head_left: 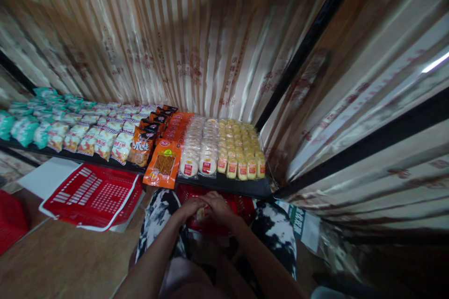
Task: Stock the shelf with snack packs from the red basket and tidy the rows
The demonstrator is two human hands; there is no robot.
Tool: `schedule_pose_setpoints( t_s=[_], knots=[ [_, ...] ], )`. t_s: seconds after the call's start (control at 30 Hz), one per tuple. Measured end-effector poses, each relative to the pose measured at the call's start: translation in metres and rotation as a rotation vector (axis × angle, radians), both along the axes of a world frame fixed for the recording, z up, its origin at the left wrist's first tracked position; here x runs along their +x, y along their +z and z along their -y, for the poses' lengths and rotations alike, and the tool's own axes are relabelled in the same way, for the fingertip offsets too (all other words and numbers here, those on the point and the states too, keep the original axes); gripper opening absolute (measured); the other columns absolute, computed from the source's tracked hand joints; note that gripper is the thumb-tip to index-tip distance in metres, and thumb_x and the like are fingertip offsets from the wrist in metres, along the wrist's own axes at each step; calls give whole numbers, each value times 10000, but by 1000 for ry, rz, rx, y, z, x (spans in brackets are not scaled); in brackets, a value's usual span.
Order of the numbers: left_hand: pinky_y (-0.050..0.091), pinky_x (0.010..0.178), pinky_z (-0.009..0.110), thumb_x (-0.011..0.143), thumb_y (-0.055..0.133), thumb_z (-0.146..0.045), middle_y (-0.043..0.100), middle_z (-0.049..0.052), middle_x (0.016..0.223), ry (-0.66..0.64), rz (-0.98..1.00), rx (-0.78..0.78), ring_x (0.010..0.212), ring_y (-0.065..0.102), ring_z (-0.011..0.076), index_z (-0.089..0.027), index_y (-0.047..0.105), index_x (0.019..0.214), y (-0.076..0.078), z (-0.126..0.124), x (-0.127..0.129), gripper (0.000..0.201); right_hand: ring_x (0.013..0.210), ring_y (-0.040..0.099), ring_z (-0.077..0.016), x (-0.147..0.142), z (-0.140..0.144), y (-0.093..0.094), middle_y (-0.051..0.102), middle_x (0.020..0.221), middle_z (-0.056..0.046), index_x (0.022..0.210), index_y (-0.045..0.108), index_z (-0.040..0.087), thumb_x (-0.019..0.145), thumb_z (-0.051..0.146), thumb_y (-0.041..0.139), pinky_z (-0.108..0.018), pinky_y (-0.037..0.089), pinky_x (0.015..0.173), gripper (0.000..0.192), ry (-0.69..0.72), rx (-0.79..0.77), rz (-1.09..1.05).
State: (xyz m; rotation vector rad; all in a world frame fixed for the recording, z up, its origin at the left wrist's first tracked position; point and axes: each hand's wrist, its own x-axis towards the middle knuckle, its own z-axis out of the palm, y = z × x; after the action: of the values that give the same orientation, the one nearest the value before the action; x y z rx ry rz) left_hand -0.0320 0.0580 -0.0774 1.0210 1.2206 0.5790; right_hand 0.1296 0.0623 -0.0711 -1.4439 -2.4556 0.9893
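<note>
My left hand point(192, 206) and my right hand point(220, 207) meet over a red basket point(242, 205) between my knees, below the shelf's front edge. Both are closed, with their fingers together. A small pale-yellow wrapped snack point(201, 215) shows between them, mostly covered by the fingers. Just above, on the black shelf point(242, 188), stand rows of small yellow wrapped cakes point(242, 149) and round white wrapped crackers point(198, 149). An orange packet of brown sticks point(163, 164) leans at the front, left of the crackers.
Orange-black snack bags point(141, 145), white snack bags point(103, 142) and teal bags point(26, 128) fill the shelf leftward. Another red basket point(93, 196) with a white rim lies on the floor at left. Black uprights point(301, 65) and striped sheeting point(210, 32) stand behind.
</note>
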Motion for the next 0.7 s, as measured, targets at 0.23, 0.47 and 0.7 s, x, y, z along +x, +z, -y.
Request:
schedule_pose_setpoints(
  t_s=[0.23, 0.47, 0.7],
  knots=[
    [424, 673, 276, 602, 669, -537, 669, 32, 732, 67, 191, -71, 725, 579, 181, -138, 687, 772, 15, 8, -10, 434, 966, 561, -232, 7, 6, -6, 641, 1040, -90, 1033, 639, 178, 629, 160, 590, -346, 402, 894, 408, -243, -141, -191],
    [474, 803, 319, 552, 754, -459, 674, 84, 940, 158, 360, -103, 893, 613, 204, -144, 668, 884, 24, 19, -19, 465, 794, 632, -193, 4, 19, -23, 679, 866, -49, 860, 556, 182, 670, 319, 547, -311, 499, 717, 235, -442, -287, -511],
    [469, 710, 283, 413, 819, -282, 663, 45, 731, 310, 337, -94, 676, 613, 153, -119, 648, 784, 8, 28, -13, 439, 781, 654, -215, -3, 29, -29, 694, 819, -50, 811, 555, 199, 610, 505, 640, -371, 527, 729, 376, -555, -353, -738]
  ],
)
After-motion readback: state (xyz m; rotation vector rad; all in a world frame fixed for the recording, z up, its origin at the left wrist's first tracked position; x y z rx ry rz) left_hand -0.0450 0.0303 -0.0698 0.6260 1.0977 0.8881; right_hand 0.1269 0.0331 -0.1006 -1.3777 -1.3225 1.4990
